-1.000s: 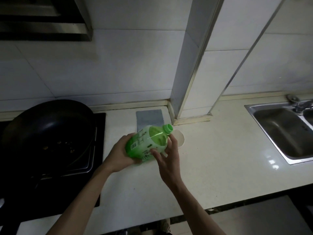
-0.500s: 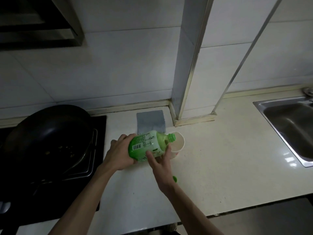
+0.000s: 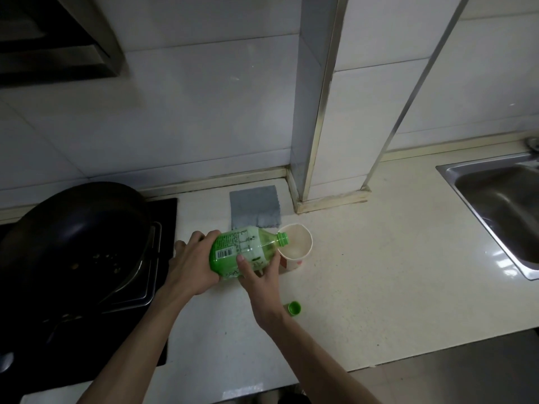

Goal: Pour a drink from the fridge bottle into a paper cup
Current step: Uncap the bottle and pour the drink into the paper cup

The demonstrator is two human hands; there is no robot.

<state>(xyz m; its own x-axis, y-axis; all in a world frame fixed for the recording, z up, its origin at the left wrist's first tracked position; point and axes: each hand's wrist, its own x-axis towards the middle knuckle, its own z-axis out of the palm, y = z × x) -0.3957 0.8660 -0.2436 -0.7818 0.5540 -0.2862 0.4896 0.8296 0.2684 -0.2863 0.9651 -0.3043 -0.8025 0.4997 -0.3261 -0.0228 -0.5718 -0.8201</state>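
We see a green plastic bottle with a printed label (image 3: 248,252) held almost flat above the white stone bench (image 3: 379,272). Its open mouth is at the left rim of a pale paper cup (image 3: 297,249). The cup stands toward the back edge of the bench, just in front of a grey square cloth (image 3: 255,207). We can see some pale liquid inside the cup.

The left hand (image 3: 192,266) grips the bottom end of the bottle with its fingers curled round it. The right hand (image 3: 259,275) holds the bottle from below, the thumb pressed on the label. We cannot tell how its other fingers lie.

A small green screw cap (image 3: 294,308) lies on the bench between the cup and the front edge. A black wok (image 3: 73,237) sits at the left end and a steel sink (image 3: 501,211) at the right end.
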